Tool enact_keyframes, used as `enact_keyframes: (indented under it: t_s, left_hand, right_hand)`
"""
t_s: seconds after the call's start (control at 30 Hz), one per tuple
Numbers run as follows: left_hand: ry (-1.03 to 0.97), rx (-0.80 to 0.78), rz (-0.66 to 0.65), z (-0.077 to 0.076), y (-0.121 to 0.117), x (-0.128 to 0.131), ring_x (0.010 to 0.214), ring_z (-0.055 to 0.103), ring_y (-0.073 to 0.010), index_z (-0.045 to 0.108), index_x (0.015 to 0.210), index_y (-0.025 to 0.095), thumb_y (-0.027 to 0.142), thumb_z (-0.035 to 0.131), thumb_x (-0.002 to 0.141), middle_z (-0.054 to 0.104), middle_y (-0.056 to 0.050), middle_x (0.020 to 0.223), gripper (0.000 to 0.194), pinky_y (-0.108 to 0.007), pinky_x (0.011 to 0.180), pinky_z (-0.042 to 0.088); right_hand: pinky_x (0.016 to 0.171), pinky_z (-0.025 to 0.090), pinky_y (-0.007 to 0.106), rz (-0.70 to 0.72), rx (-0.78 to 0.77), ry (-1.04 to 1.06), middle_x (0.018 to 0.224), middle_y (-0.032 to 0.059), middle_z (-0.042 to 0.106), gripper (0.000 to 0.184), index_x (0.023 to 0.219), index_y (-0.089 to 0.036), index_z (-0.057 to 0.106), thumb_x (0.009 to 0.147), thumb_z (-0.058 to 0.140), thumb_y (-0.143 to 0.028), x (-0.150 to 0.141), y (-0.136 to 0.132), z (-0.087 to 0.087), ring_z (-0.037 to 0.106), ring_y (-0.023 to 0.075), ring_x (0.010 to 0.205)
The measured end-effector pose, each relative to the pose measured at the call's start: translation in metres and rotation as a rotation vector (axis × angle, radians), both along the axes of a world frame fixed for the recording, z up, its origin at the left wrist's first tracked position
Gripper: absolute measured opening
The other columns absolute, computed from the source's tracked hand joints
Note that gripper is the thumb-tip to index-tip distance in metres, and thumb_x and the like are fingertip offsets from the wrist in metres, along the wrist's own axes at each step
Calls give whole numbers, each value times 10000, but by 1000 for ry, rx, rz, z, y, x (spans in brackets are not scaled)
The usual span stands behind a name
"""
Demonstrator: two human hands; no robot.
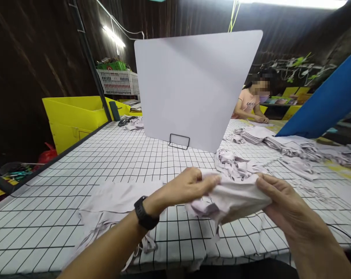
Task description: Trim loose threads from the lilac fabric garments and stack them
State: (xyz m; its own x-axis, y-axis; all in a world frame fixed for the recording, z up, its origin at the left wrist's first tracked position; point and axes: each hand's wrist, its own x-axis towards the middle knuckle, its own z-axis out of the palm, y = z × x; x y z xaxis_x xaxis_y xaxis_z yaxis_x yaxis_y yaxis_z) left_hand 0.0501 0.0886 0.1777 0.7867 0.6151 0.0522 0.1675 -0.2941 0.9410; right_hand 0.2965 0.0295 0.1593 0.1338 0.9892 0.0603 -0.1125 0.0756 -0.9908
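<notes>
A pale pinkish-white piece of fabric (239,197) is stretched between my two hands, just above the table. My left hand (192,184), on the arm with a black wristwatch, pinches its left edge between thumb and fingers. The right edge is gripped by my right hand (281,195), thumb on top. A loose, ragged end of the cloth hangs down below. Beyond my hands lies a crumpled heap of similar fabric (233,162). Under my left forearm, flat stacked fabric pieces (117,197) lie on the table, with narrow strips near the front edge.
The table has a white cloth with a black grid (120,155). A white board (189,89) stands upright ahead in a black wire stand (179,141). On the right are fabric stacks (279,141) and a leaning blue board (320,100). A person (250,102) sits opposite. Yellow bins (73,116) stand left.
</notes>
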Motion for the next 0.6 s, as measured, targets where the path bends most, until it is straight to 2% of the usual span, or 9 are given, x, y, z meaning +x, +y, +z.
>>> enact_keyframes:
  t_s: [0.07,0.13,0.2,0.27,0.3,0.37,0.43,0.5,0.6]
  left_hand:
    - [134,-25,-117,2,-7,-9,457,427,-73,714,759,154,563,534,969,598,-7,609,493,-224,434,287]
    - [198,-96,-194,5,-11,-15,506,529,-99,711,694,151,605,617,904,624,-23,609,508,-223,483,384]
    - [122,-86,-94,10,-9,-15,605,611,-138,711,719,150,588,632,899,663,-45,673,480,-250,572,466]
    - [-46,46,89,13,-4,-6,801,656,-174,730,878,160,506,638,922,709,-72,869,361,-280,706,501]
    - [-126,104,111,14,-1,1,900,649,-184,728,991,177,459,644,930,708,-77,980,301,-285,766,495]
    - [-247,80,-22,15,4,15,958,614,-178,674,1186,220,411,640,947,678,-64,1055,308,-279,797,468]
    - [-303,-72,-200,14,7,26,813,576,-146,645,1215,221,440,622,960,638,-29,894,337,-257,708,437]
    - [-334,-194,-270,15,9,33,720,525,-122,665,1125,198,476,666,926,583,1,794,342,-246,654,406]
    - [-357,-268,-311,20,10,37,712,512,-104,692,865,160,507,740,857,580,-2,799,351,-238,651,401]
  right_hand:
    - [490,476,215,84,-10,-65,618,-11,587,341,708,-212,700,743,853,-514,3,2,15,522,119,540]
    - [505,473,219,163,17,-161,614,-9,582,350,719,-205,692,810,793,-528,1,6,28,520,120,542]
    - [526,463,215,285,39,-279,632,-2,588,367,725,-193,690,854,747,-532,-4,9,41,524,119,565]
    - [563,460,217,400,49,-390,663,7,596,375,738,-182,694,889,709,-525,-9,11,54,531,124,606]
    - [582,463,221,441,59,-438,679,13,601,376,745,-179,698,900,695,-522,-10,11,61,538,131,630]
    - [608,468,234,495,79,-526,706,22,608,375,759,-180,711,908,679,-523,-11,8,74,547,146,667]
    - [583,459,236,533,91,-609,684,17,587,385,735,-187,718,899,678,-533,-9,3,86,530,148,645]
    - [551,452,239,540,78,-692,651,13,563,397,720,-195,728,890,673,-550,-4,-3,97,510,149,611]
    - [538,477,256,501,71,-756,636,26,588,410,722,-204,745,879,667,-574,3,-11,106,533,165,595]
